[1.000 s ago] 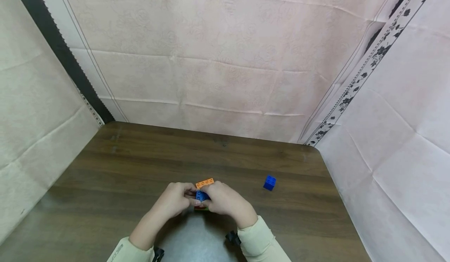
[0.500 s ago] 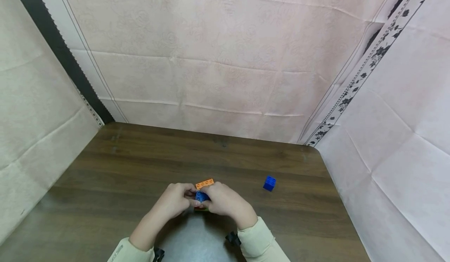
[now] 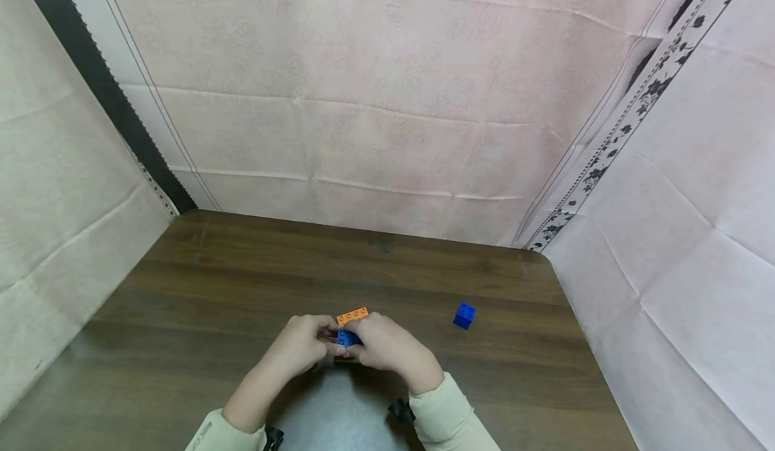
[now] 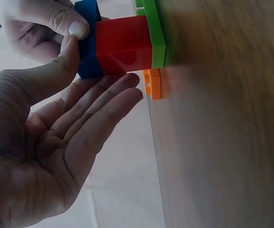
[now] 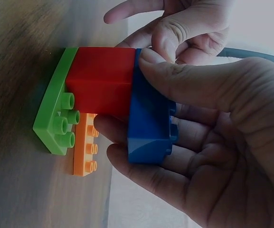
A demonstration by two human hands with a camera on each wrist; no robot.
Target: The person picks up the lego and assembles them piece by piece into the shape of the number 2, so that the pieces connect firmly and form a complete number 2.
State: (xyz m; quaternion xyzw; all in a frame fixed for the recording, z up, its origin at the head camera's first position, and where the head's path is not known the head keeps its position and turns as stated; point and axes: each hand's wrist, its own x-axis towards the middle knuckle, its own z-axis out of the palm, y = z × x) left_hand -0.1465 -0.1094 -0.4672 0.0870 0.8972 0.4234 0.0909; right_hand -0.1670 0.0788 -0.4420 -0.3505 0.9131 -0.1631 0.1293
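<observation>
A small stack of toy building bricks stands on the table between both hands: a green plate at the bottom, a red brick on it, and a blue brick on top. My right hand pinches the blue brick, thumb on the near side and fingers on the far side. My left hand holds the blue brick's left end with its thumb, its fairly straight fingers along the far side by the red brick. Just beyond the stack lies an orange brick with studs up.
A loose blue brick sits to the right on the wooden table. Pale cloth hangs around the back and both sides. A grey, shiny area lies between the forearms.
</observation>
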